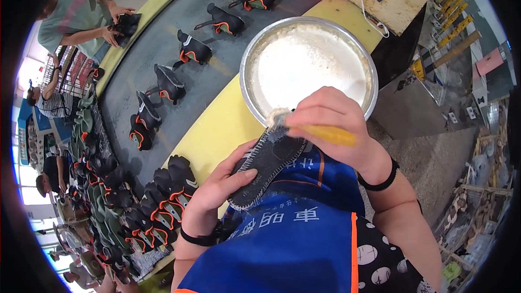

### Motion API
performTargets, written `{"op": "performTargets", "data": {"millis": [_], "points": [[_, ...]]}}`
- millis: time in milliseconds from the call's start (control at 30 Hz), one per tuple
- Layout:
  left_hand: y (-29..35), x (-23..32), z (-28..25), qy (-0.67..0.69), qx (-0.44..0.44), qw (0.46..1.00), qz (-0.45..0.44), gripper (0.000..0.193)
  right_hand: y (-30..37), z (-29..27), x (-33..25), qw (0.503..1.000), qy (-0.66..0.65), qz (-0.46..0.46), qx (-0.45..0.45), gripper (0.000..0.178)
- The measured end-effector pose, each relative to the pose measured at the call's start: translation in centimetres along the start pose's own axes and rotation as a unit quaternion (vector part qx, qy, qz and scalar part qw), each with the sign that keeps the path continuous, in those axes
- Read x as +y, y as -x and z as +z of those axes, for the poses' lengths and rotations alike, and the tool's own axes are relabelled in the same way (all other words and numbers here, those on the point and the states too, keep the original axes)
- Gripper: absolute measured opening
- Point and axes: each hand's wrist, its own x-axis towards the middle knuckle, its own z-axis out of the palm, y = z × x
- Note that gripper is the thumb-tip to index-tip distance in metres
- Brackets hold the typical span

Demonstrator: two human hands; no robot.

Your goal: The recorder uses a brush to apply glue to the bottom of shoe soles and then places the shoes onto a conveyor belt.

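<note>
My left hand is wrapped round a black shoe upper, its stitched sole side turned up toward me. In my right hand is a brush with a yellow handle. The brush's pale bristles touch the far end of the shoe upper's underside. Just beyond my hands stands a round metal basin holding white liquid. My fingers hide part of the brush.
A dark conveyor belt carries several black shoe uppers with orange trim. More uppers are heaped at the left. A yellow ledge runs along the belt. Across it, a person handles a dark item. Tools stand at the right.
</note>
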Motion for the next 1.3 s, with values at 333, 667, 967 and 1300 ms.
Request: {"op": "performTargets", "data": {"millis": [333,667,967,1300], "points": [[0.2,-1.3,-0.1,-0.062,0.050,0.995,0.061,0.066,0.9,1.6,0.2,0.983,-0.081,0.126,0.102,0.008],[0.4,-2.7,-0.1,-0.056,0.092,0.986,0.125,0.066,1.0,3.0,-0.2,0.971,-0.015,0.197,0.134,0.013],[0.0,-2.4,0.7,-0.038,0.165,0.976,0.140,0.071,1.9,4.6,-3.9,0.978,-0.035,0.178,0.108,0.016],[0.6,-2.8,0.1,-0.231,0.134,0.938,0.222,0.066,0.3,3.0,-0.5,0.974,0.069,0.198,0.090,0.016]]}}
